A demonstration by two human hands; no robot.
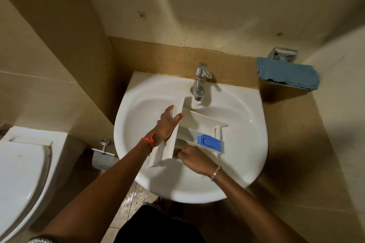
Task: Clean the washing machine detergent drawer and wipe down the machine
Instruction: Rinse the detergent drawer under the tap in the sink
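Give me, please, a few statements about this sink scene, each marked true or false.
1. The drawer lies in the sink. True.
2. The cloth lies in the sink. False: it rests on a wall holder to the sink's right.
3. The left hand holds the drawer. True.
4. The right hand holds the cloth. False: it reaches into a compartment of the drawer.
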